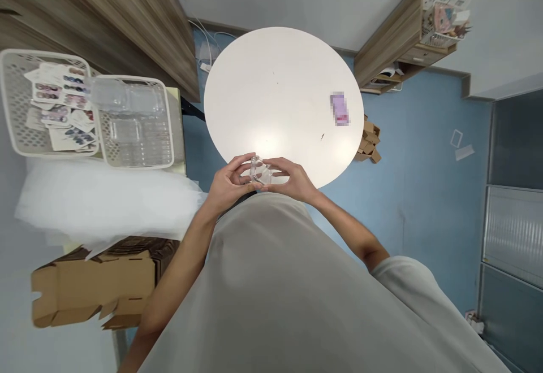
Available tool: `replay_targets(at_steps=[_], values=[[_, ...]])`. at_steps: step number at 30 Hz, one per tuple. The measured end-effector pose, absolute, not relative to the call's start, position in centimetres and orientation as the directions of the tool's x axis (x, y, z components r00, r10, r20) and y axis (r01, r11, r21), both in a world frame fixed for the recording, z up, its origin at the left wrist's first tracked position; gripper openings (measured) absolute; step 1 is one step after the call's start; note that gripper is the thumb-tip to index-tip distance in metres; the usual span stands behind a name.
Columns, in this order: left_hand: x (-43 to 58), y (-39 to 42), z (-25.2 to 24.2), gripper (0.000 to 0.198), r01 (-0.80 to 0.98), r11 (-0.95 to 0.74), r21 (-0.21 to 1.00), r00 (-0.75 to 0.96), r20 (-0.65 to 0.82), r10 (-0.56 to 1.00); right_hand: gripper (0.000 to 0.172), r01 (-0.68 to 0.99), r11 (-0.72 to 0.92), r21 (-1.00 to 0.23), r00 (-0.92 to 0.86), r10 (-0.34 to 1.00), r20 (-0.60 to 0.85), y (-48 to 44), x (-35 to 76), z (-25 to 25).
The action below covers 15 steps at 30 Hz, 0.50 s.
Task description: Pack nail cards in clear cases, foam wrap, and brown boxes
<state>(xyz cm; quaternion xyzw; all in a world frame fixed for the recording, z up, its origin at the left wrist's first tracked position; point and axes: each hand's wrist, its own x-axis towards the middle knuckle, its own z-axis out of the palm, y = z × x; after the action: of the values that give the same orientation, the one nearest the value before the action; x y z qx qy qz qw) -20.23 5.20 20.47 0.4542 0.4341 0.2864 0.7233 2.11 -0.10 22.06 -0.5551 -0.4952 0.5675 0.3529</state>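
Between both hands is a small clear plastic box (262, 173), held over the near edge of the round white table (280, 56). My left hand (231, 183) grips its left side, thumb below and fingers above. On the other side my right hand (292, 180) pinches it the same way. Whether the box's lid is fully closed I cannot make out. Farther back on the tabletop lies a blurred purple item (339, 108).
To the left stand a white basket of printed cards (8, 102) and another basket (169, 130) with stacked clear boxes. White wrapping sheets (110, 198) and flattened cardboard boxes (93, 285) lie nearer. Folded cardboard pieces (370, 142) rest right of the table.
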Motion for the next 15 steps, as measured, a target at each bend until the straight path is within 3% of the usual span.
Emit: replay_targets(at_steps=[6,11,15], values=[[-21.5,6.5,23.4,0.091,-0.012,0.422,0.907,0.440,-0.374,0.816,0.070,0.236,-0.217,-0.947,-0.130,0.959,-0.252,1.2,1.0,25.5],[-22.7,7.9,22.9,0.094,-0.045,0.455,0.890,0.479,-0.380,0.791,0.066,0.320,-0.205,-0.925,-0.182,0.945,-0.272,2.7,0.4,26.8],[-23.4,8.6,21.7,0.092,-0.146,0.561,0.815,0.526,-0.416,0.742,0.079,0.373,-0.152,-0.915,-0.245,0.935,-0.255,3.5,0.4,28.1]])
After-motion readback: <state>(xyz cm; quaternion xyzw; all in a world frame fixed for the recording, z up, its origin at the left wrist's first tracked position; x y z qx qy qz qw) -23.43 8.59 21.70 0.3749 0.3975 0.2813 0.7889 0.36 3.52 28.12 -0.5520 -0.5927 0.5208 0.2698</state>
